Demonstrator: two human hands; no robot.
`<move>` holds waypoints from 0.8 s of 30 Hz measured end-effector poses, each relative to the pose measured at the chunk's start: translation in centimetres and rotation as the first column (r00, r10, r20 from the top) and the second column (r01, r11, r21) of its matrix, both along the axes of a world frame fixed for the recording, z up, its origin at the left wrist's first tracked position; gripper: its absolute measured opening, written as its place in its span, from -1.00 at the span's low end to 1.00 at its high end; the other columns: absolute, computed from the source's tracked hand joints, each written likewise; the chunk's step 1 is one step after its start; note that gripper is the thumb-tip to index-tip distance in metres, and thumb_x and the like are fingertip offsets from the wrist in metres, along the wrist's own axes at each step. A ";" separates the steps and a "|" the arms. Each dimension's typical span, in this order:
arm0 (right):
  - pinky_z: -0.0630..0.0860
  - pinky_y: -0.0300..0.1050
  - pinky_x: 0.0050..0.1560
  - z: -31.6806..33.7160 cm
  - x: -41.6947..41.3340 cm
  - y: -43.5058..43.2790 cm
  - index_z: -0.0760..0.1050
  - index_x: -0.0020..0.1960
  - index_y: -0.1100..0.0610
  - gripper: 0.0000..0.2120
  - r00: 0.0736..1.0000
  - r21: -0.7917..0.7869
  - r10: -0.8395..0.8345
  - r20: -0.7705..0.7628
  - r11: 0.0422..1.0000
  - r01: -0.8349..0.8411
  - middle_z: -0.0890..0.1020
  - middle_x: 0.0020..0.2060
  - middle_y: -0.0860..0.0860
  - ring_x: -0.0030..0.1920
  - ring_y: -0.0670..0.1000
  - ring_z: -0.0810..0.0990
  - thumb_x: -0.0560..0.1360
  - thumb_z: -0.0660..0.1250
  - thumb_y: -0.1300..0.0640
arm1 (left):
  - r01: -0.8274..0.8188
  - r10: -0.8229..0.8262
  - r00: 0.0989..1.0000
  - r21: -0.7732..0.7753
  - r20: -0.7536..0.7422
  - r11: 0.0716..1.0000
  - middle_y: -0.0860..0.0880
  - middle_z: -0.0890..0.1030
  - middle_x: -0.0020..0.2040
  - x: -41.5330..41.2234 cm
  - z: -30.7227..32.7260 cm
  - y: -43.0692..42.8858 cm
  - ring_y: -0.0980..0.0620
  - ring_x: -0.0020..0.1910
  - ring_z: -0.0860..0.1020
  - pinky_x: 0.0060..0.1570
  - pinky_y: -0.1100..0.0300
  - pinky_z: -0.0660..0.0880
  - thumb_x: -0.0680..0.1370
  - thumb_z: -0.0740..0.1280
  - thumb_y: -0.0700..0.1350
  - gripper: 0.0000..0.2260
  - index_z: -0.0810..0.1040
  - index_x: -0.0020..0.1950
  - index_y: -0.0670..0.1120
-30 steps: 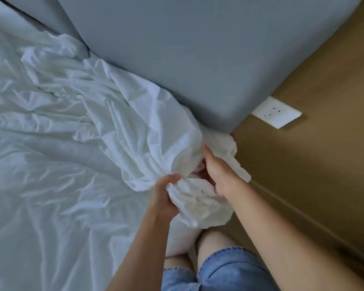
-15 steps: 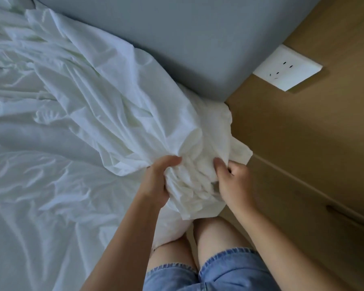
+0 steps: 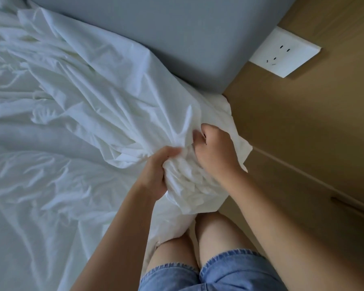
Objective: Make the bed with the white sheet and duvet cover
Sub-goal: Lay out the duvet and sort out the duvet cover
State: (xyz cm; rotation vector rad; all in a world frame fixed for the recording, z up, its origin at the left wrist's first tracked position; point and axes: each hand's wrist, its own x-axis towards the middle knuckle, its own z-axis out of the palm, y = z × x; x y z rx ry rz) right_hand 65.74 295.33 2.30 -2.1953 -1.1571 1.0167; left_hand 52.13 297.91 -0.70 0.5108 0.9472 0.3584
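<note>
grey headboard [image 3: 177, 38] and wooden wall [image 3: 303, 133] hem the corner; leftward lies open

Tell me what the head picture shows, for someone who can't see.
Two hands grip a bunched part of the white sheet, left hand lower, right hand higher. The rest spreads crumpled to the left, next to a grey headboard and a white wall socket.

- The bed [image 3: 173, 224] fills the left side.
- Its grey headboard [image 3: 177, 38] stands at the far end.
- A wrinkled white sheet [image 3: 40, 185] lies on it, bunched at the right corner.
</note>
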 end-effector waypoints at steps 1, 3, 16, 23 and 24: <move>0.23 -0.12 -0.34 0.6 -1.0 0.0 0.20 -0.38 0.14 -0.62 0.994 0.167 0.038 0.100 0.984 -0.054 0.34 -0.44 -0.04 -0.42 -0.06 0.29 0.57 0.20 0.16 | -0.030 0.026 0.997 0.040 0.077 0.999 -0.18 0.65 -0.07 -0.2 0.3 0.2 -0.15 -0.03 0.62 -0.04 0.03 0.56 0.38 0.36 0.01 -0.62 0.62 0.08 -0.20; 0.27 -0.12 -0.41 2.1 -3.1 -0.3 0.29 -0.36 0.18 -0.69 0.970 0.462 0.123 0.208 0.862 -0.209 0.35 -0.42 0.00 -0.40 -0.03 0.30 0.55 0.21 0.18 | -0.155 0.147 0.974 0.032 0.174 0.987 -0.04 0.67 -0.12 -0.4 1.3 0.5 0.02 -0.05 0.63 -0.03 0.15 0.56 0.45 0.31 0.13 -0.67 0.66 0.01 -0.08; 0.41 -0.03 -0.46 2.1 -2.9 -0.3 0.53 -0.09 0.26 -0.77 0.978 0.335 0.175 0.110 0.920 -0.202 0.50 -0.47 0.05 -0.48 0.09 0.47 0.58 0.18 0.14 | -0.156 0.136 0.969 0.081 0.206 0.985 -0.14 0.66 -0.09 -2.6 3.0 1.6 -0.08 -0.08 0.64 -0.04 0.05 0.57 0.27 0.50 0.22 -0.49 0.67 0.02 -0.13; 0.47 -0.25 -0.30 3.5 -2.9 -0.2 0.54 -0.11 -0.22 -0.68 0.901 0.256 0.272 -0.337 0.948 -0.190 0.55 -0.44 -0.17 -0.39 -0.14 0.51 0.61 0.14 0.14 | -0.060 0.077 0.949 -0.064 0.306 0.996 -0.04 0.68 -0.21 -1.6 2.5 1.7 0.02 -0.15 0.66 -0.13 0.14 0.59 0.17 0.52 0.32 -0.50 0.71 -0.12 -0.03; 0.42 -0.30 -0.29 3.7 -2.6 -0.2 0.50 -0.17 -0.29 -0.66 0.849 0.193 0.266 -0.457 0.961 -0.197 0.51 -0.46 -0.18 -0.40 -0.17 0.47 0.62 0.14 0.10 | -0.048 0.070 0.949 -0.080 0.306 0.996 -0.05 0.67 -0.22 -1.7 2.5 1.7 0.00 -0.17 0.66 -0.14 0.13 0.59 0.13 0.53 0.34 -0.48 0.70 -0.15 -0.04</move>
